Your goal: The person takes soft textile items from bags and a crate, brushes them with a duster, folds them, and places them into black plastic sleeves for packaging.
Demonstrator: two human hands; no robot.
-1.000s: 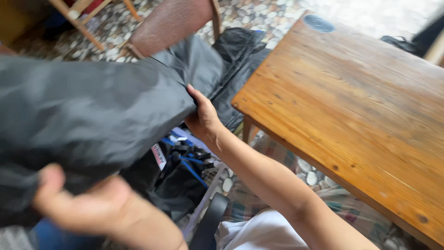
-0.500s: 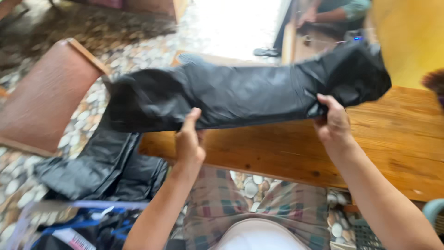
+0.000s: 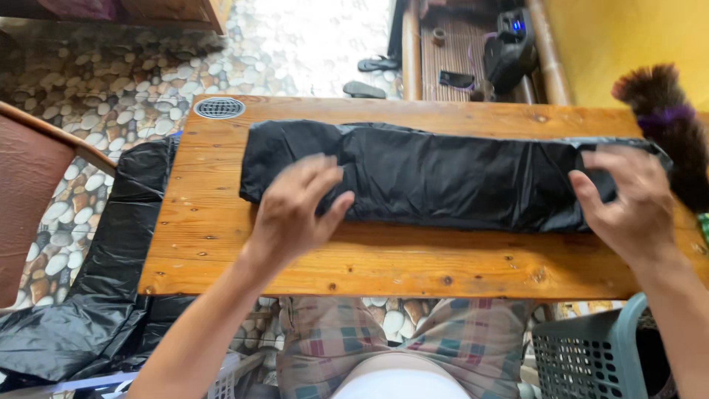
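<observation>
the black bag (image 3: 443, 174) you held up in the air half a second ago now lies folded flat across the table (image 3: 369, 266). your left hand (image 3: 295, 210) presses it open-palmed; your right hand (image 3: 628, 199) rests open on its right end.

Both hands, the left hand (image 3: 295, 210) and the right hand (image 3: 628, 203), are bare, with no rings, watch or gloves. The forearms carry no sleeves. Plaid shorts (image 3: 399, 347) in tan, red and teal cover the lap, below a white shirt hem (image 3: 402, 384).
</observation>
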